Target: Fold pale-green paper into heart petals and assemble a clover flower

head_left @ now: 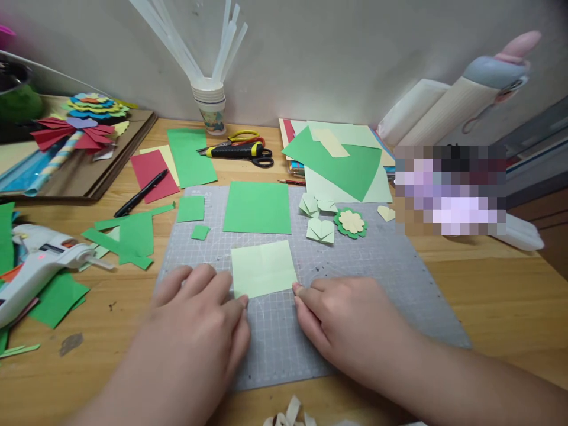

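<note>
Pale green paper square [263,267], seemingly creased.

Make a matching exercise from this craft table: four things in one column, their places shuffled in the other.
1. glue gun
2. black pen
3. scissors
4. pale green square

a. on the cutting mat, between the left hand and the right hand
b. lying across the red sheet
c. at the far left of the table
d. beside the cup of clear sticks

Pairs: 1-c, 2-b, 3-d, 4-a
</note>
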The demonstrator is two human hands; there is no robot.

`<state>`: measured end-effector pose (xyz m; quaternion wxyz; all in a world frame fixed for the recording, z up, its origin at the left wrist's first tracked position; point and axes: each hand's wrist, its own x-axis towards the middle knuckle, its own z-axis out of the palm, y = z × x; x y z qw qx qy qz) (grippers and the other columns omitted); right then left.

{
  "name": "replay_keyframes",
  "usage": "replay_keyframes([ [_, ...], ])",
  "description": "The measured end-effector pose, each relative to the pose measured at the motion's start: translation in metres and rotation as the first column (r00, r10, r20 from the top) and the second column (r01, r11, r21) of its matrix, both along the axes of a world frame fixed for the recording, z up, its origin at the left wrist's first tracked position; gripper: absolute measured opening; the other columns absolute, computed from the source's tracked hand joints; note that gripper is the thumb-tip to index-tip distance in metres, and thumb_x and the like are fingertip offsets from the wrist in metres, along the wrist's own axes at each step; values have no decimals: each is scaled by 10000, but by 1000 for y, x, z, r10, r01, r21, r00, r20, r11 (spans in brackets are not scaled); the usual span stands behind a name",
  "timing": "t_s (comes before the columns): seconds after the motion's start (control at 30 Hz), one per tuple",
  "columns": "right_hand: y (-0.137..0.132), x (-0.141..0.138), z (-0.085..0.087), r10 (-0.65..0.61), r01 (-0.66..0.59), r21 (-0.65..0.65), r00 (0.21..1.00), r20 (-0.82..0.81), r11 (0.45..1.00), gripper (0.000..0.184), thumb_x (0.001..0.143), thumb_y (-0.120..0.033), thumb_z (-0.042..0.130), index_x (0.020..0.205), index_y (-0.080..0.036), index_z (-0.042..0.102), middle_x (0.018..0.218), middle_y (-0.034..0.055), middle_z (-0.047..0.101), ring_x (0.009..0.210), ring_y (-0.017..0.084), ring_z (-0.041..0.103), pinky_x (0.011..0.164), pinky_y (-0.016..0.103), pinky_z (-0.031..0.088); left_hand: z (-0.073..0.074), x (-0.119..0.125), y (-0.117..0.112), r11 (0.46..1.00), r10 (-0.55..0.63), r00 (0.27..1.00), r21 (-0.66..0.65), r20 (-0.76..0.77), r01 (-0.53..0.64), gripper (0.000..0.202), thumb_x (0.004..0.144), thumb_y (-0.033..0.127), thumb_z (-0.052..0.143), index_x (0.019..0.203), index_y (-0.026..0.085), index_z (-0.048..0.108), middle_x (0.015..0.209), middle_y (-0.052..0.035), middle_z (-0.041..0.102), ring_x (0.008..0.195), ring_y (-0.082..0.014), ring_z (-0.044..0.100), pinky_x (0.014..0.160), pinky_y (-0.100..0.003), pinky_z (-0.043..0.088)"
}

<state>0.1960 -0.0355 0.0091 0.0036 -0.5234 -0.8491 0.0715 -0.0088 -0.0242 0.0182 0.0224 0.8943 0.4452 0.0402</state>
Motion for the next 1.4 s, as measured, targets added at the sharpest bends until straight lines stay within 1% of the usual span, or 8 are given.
replay_keyframes([
  [0.3, 10, 3, -6, 17, -19, -21, 998, -61, 1000, 278, 884, -219, 465, 642, -190, 599, 659, 27, 617, 613, 173, 557, 543, 325, 275, -4, -6, 12, 997, 30, 999, -75, 22, -28, 332, 833, 298, 514, 516, 216, 567, 602, -27, 553, 715, -240, 497, 728, -443, 333],
  [0.5, 25, 3, -14, 107, -120, -43, 967, -233, 992, 162, 822, -301, 607, 900, -160, 596, 990, 80, 595, 912, 232, 516, 786, 352, 401, -15, -1, 23, 986, -50, 986, -152, 160, 74, 100, 863, 245, 542, 794, 201, 599, 891, -15, 604, 916, -229, 523, 877, -446, 319],
  [0.73, 30, 8, -18, 188, -184, 38, 957, -223, 982, 171, 895, -165, 484, 928, -173, 651, 943, 72, 617, 851, 208, 518, 767, 354, 387, -19, 3, 25, 978, -56, 979, -185, 196, 93, 71, 863, 246, 551, 839, 205, 604, 880, -14, 590, 909, -226, 513, 873, -442, 317],
  [0.87, 29, 6, -18, 126, -138, -16, 943, -308, 990, 140, 860, -200, 544, 958, -168, 639, 946, 74, 607, 876, 220, 519, 778, 359, 406, -20, 4, 25, 983, -58, 978, -158, 199, 90, 98, 875, 242, 532, 835, 199, 610, 880, -22, 595, 894, -224, 514, 859, -439, 321],
  [1.07, 25, 4, -17, 26, -83, -101, 881, -472, 991, 310, 790, -180, 629, 1096, -176, 578, 1108, 87, 577, 1028, 233, 512, 885, 381, 422, -23, 4, 25, 988, -101, 967, -89, 235, 125, 223, 930, 205, 440, 835, 193, 641, 804, -6, 618, 848, -192, 552, 872, -420, 325],
  [1.23, 30, 8, -19, 58, -83, -15, 806, -589, 996, 69, 839, -131, 588, 868, -187, 616, 984, 54, 606, 935, 189, 553, 840, 355, 436, -19, 2, 25, 996, -83, 935, -15, 345, 93, 220, 925, 180, 461, 819, 195, 653, 778, -3, 649, 801, -174, 555, 850, -401, 332],
  [1.33, 27, 10, -15, 116, -78, 86, 707, -697, 993, 81, 853, -125, 586, 864, -204, 606, 935, 37, 609, 903, 169, 570, 818, 339, 449, -15, 2, 21, 996, -66, 903, -30, 425, 87, 177, 912, 182, 500, 841, 209, 661, 793, 0, 660, 802, -170, 557, 841, -396, 328],
  [1.4, 20, 11, -11, 223, -133, 183, 699, -680, 974, 126, 848, -113, 585, 897, -228, 599, 912, 23, 615, 886, 172, 575, 824, 356, 446, -13, 3, 16, 992, -79, 871, -49, 484, 117, 154, 901, 176, 523, 846, 220, 659, 785, 9, 663, 784, -163, 559, 810, -382, 334],
])
